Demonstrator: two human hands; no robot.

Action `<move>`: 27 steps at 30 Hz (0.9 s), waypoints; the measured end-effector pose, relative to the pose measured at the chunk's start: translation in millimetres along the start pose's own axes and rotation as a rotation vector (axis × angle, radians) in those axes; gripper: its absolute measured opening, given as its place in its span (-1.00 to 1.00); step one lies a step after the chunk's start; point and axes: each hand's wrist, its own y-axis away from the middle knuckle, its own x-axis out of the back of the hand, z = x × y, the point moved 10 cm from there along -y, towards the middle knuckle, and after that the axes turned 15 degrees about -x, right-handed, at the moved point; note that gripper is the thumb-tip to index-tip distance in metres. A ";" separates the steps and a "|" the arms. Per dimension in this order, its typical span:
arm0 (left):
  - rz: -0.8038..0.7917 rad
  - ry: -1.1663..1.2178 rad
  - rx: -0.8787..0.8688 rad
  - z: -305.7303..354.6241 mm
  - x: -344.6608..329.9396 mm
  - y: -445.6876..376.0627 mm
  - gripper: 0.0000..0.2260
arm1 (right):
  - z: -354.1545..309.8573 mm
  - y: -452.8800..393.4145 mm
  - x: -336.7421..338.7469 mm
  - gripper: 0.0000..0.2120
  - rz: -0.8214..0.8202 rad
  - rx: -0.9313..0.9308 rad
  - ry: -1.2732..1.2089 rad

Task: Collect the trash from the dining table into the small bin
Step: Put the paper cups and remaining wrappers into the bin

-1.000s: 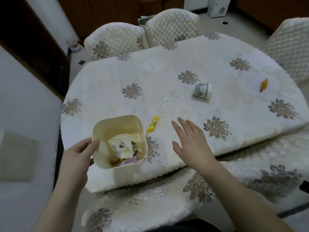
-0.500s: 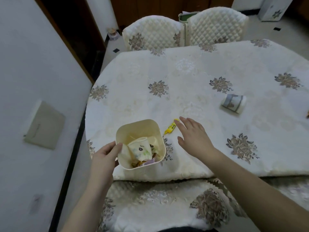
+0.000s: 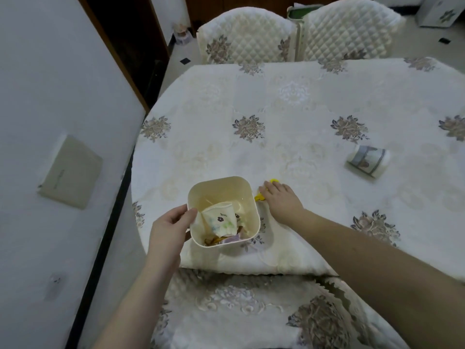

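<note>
A small cream bin point(image 3: 219, 180) stands near the front edge of the dining table point(image 3: 289, 117). It holds a crumpled paper cup point(image 3: 220, 220) and other scraps. My left hand point(image 3: 171, 227) grips the bin's left rim, thumb inside. Just right of the bin, my right hand point(image 3: 283, 200) lies over a yellow wrapper point(image 3: 259, 197) with its fingers curled down on it; only the wrapper's two yellow ends show. A patterned paper cup point(image 3: 367, 161) lies on its side at the table's right.
Two quilted chairs point(image 3: 246, 39) point(image 3: 349, 31) stand at the far side of the table. A covered chair seat point(image 3: 251, 311) is directly below me. A white wall point(image 3: 63, 96) runs close along the left.
My right hand has reached left and down onto the yellow wrapper and closed its fingers over it. My left hand has stayed on the bin. The view has shifted left.
</note>
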 end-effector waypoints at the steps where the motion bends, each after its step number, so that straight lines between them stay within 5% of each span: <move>1: 0.001 0.002 0.011 -2.3 -0.9 0.1 -0.89 | -0.5 -1.5 1.1 -0.53 0.018 0.002 0.005; 7: -0.002 -0.010 0.038 -9.2 1.2 -1.3 -0.89 | 3.3 -6.1 11.7 -0.72 0.182 -0.054 0.019; 13: -0.015 -0.031 0.033 -10.6 1.9 -4.8 -0.88 | 23.2 3.0 2.1 -0.80 0.130 -0.174 -0.063; 18: -0.033 -0.064 -0.001 -9.0 -2.4 -8.7 -0.88 | 53.5 36.2 19.4 -0.80 0.000 -0.367 -0.784; 22: -0.056 -0.133 -0.056 -3.1 -7.6 -8.6 -0.79 | 72.7 74.1 62.1 -0.90 0.054 -0.428 -1.089; 27: -0.107 -0.125 -0.057 0.1 -16.3 -2.9 -0.71 | 44.7 123.5 140.2 -0.86 0.158 -0.133 -1.143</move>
